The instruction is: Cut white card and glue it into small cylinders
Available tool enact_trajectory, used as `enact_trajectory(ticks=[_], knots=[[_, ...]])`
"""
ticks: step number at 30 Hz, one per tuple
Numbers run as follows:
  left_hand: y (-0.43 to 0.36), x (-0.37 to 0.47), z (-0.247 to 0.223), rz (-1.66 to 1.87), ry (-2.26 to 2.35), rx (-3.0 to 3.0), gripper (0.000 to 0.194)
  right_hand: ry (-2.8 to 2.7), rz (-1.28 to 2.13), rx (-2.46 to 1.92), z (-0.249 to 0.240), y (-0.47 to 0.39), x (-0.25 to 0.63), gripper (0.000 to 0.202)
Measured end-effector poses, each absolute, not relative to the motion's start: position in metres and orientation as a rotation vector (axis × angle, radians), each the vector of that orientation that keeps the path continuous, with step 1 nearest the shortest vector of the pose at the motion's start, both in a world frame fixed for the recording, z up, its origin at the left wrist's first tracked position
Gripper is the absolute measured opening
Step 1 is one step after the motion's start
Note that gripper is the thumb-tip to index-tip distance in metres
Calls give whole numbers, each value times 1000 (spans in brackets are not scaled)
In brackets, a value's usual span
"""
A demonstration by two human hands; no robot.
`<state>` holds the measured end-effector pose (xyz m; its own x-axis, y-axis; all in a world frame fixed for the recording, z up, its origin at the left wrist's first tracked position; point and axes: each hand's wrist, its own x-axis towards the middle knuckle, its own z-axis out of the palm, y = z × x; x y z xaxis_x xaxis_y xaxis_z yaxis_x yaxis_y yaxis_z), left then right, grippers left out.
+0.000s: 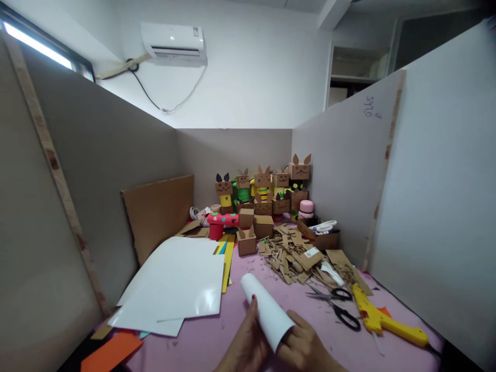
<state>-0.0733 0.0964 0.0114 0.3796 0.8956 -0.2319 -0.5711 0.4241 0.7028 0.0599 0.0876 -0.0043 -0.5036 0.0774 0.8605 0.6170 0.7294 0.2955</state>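
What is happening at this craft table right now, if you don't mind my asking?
A person is holding a rolled white sheet in both hands, the left hand and right hand wrapped around its near end above the pink table. Flat white sheets lie to the left. Scissors and a yellow glue gun rest on the right, beside cardboard scraps. Cardboard box figures stand at the back.
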Motion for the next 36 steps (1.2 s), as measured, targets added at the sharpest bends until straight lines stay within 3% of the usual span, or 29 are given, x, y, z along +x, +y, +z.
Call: enact_trajectory(ticks=[5,10,15,17,20,23,31,36], knots=[[101,-83,14,1124,628,458,35,-2033,-717,-468,5,82,49,46],[106,-101,20,1178,622,508,41,-2109,-536,-385,3,72,64,17],[99,-102,22,1106,601,632,42,-1723,227,-863,-10,78,81,18],[96,-99,21,1066,559,704,39,-1580,637,-1012,-14,83,82,29],[94,-94,20,986,429,838,41,-1420,1116,-971,-14,88,78,55],[92,-91,20,913,390,952,53,-1323,1369,-822,-10,87,74,62],[98,-89,25,1048,497,1134,76,-1023,1522,-547,8,84,72,59],[111,-105,23,1164,682,1155,48,-977,1376,-601,11,90,86,49]])
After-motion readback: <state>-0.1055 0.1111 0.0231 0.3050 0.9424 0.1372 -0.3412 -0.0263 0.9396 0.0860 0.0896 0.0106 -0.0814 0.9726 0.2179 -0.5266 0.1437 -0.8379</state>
